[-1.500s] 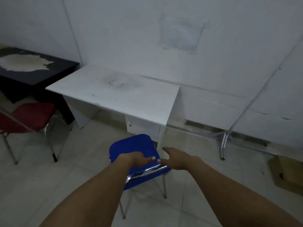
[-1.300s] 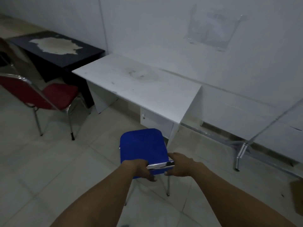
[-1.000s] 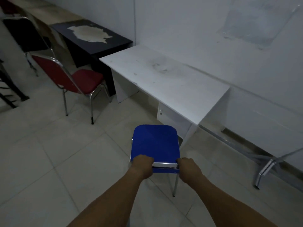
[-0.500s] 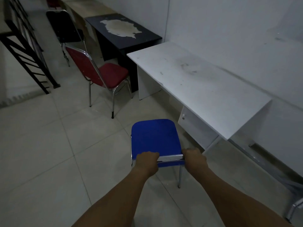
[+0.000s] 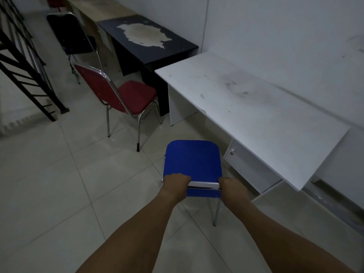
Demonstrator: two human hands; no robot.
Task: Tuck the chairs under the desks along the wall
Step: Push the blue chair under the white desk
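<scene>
A blue chair (image 5: 192, 159) with chrome legs stands on the tiled floor in front of the white desk (image 5: 254, 113), out from under it. My left hand (image 5: 175, 181) and my right hand (image 5: 229, 185) are both closed on the chrome top rail of its backrest. A red chair (image 5: 126, 95) stands to the left, facing the black desk (image 5: 149, 42) with a worn pale patch. A dark chair (image 5: 72, 34) stands farther back along the same wall.
A black metal stair frame (image 5: 25, 62) rises at the far left. The white desk has a small drawer unit (image 5: 246, 164) under its right half. A metal bar (image 5: 331, 201) runs low along the wall at the right. Open tiled floor lies to my left.
My hands went from resting on the backrest to gripping its rail. The view swung left, and the blue chair turned so it now faces along the desk front.
</scene>
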